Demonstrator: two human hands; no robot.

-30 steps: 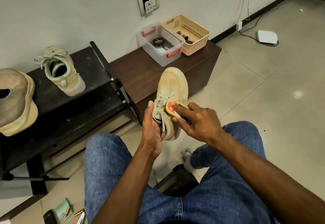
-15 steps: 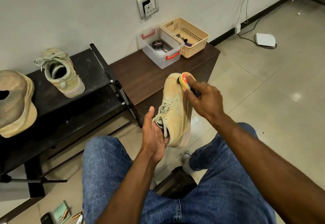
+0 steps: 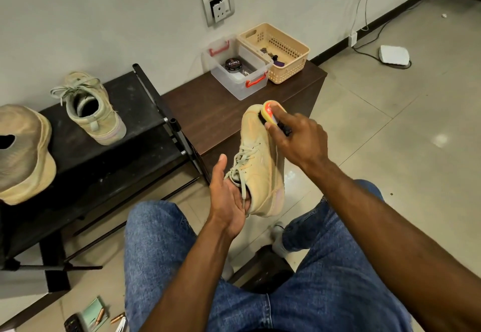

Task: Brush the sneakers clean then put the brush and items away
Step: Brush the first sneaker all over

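Mid-clean, a seated person brushes a tan sneaker [image 3: 260,165].
Left hand [image 3: 229,198] grips its heel above the knees; right hand [image 3: 296,136] clasps a brush [image 3: 270,112] against the toe.

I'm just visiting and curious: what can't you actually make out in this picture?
Head view only:
- Brush bristles: hidden by the right hand and the sneaker.
- Left hand fingers: out of sight behind the sneaker's heel.
- Beige basket contents: too small to identify.
- Shoe at the left: cut off by the edge.
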